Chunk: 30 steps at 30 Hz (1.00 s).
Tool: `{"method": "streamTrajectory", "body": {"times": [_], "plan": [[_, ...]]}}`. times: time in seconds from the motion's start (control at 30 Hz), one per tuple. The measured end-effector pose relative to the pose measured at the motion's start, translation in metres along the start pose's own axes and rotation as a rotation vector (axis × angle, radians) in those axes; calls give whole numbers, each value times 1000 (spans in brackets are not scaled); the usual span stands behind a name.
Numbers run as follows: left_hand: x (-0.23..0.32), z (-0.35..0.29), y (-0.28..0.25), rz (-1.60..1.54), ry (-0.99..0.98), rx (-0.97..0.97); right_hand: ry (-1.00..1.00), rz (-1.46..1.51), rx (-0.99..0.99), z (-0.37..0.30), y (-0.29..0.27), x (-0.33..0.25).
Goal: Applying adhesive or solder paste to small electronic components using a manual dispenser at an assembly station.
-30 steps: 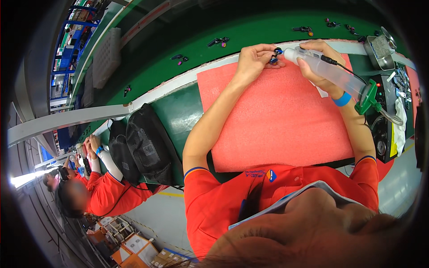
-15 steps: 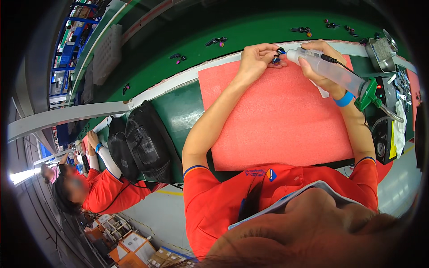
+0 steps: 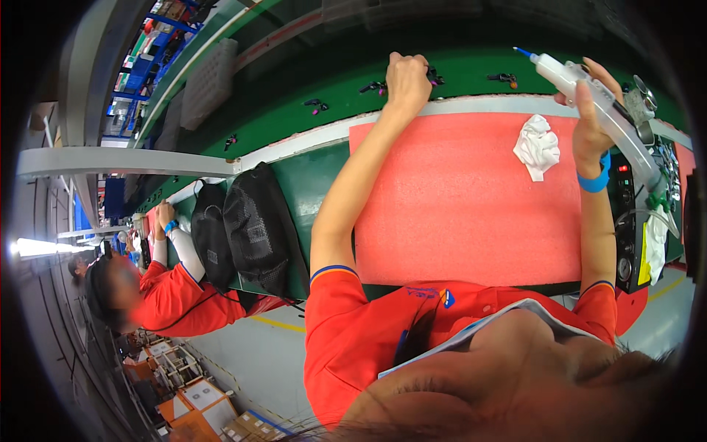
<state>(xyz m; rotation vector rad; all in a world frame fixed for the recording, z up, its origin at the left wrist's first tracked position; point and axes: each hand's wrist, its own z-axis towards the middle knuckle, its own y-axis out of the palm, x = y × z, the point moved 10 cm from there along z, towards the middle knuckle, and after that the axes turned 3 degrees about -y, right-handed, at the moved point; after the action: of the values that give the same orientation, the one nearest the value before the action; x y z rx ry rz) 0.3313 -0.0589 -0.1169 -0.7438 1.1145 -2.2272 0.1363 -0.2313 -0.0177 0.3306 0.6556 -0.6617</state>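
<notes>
My left hand [image 3: 409, 82] reaches over the green conveyor belt [image 3: 471, 60], fingers curled down and closed, their tips hidden. At its thumb side a small dark part [image 3: 436, 76] with a purple spot shows partly, seemingly in the fingers' hold. My right hand [image 3: 591, 121] grips a translucent dispensing syringe [image 3: 622, 136], whose blue needle tip [image 3: 523, 52] points up and left, away from the parts. Below, on the pink foam mat [image 3: 464, 214], lies a crumpled white wipe [image 3: 537, 146].
Similar small parts [image 3: 317, 106] sit spaced along the belt. A black box with dials [image 3: 627, 243] and a metal container [image 3: 643, 110] stand at the right, black bags [image 3: 254, 228] at the left. A co-worker in red [image 3: 177, 287] sits farther left.
My left hand has moved from beside the syringe, up and left onto the belt, taking the small part along. The syringe has swung up and right, its blue tip now visible. The white wipe is uncovered.
</notes>
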Motion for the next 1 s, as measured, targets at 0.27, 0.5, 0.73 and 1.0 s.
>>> {"method": "streamTrajectory", "body": {"times": [0.27,0.5,0.73,1.0], "plan": [[97,10,27,214,281,-95,-27,-28,50,6,-6,-9],[134,-6,62,272,359,-26,-13,-80,-38,-2,-9,5],[92,13,51,-127,140,-289,7,-74,-99,-7,2,18],[47,-24,75,-1144,-640,-897,126,-91,-160,-20,23,38]]}}
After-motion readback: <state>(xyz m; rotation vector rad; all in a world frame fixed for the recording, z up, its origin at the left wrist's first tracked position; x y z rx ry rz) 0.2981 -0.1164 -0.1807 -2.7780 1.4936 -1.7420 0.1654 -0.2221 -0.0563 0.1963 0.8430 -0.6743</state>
